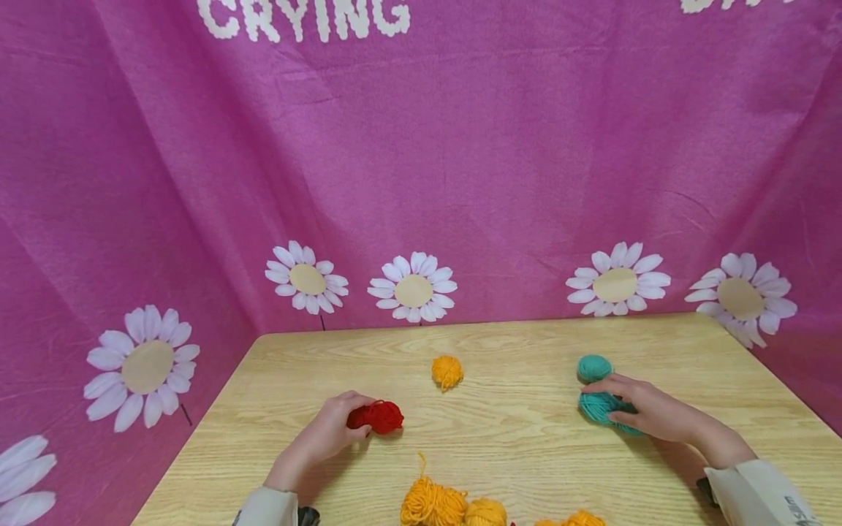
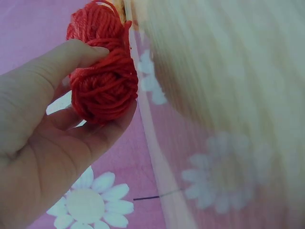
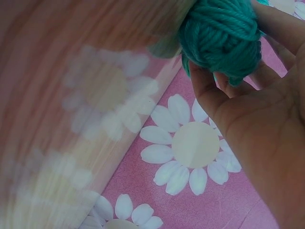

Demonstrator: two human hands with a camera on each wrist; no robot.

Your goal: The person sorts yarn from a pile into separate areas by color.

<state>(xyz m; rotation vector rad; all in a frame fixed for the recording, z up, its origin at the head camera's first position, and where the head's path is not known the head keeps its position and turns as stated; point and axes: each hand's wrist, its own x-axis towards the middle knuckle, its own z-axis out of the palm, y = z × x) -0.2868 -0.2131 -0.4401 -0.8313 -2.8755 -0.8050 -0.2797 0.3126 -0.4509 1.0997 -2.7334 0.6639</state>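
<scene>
On the left side of the table, my left hand (image 1: pixel 331 425) grips a red yarn skein (image 1: pixel 387 417). The left wrist view shows the thumb lying across the same red yarn skein (image 2: pixel 106 93), with fingers curled beneath it. Over on the right, my right hand (image 1: pixel 661 413) holds a teal yarn skein (image 1: pixel 597 407) between thumb and fingers; its far end is partly covered by the hand. Just beyond the fingers lies a rounded teal yarn ball (image 1: pixel 595 367). From the right wrist, the held teal skein (image 3: pixel 221 40) shows thumb and fingers around it.
A small orange yarn ball (image 1: pixel 447 372) lies mid-table toward the back. Near the front edge are an orange yarn skein (image 1: pixel 430 502), a yellow-orange ball (image 1: pixel 485 513) and more orange yarn (image 1: pixel 584 519), cut off by the frame. A pink flowered cloth (image 1: pixel 500 183) hangs behind the wooden table (image 1: pixel 513 453).
</scene>
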